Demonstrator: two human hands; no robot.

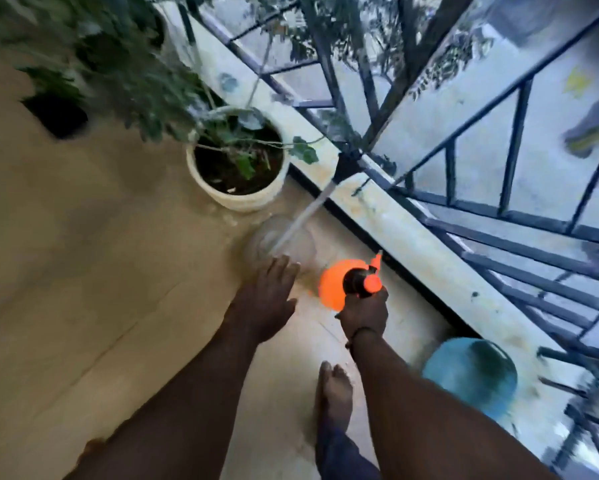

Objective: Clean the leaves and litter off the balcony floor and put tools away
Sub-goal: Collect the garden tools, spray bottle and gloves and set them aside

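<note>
Gripping an orange sprayer (336, 284) by its black top, right hand (365, 311) clenched, left hand (265, 303) spread open

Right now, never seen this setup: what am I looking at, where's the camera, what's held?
There is no machine here. One wide-angle camera worn on a person's head looks forward and down at their bare hands on a balcony. The right hand has its grip closed on an orange spray bottle. The left hand is open, fingers spread, holding nothing, reaching toward a clear container on the floor. Also on the floor: a white pot with a plant, a blue container by the metal railing, and the person's bare foot. The image is motion-blurred.
</note>
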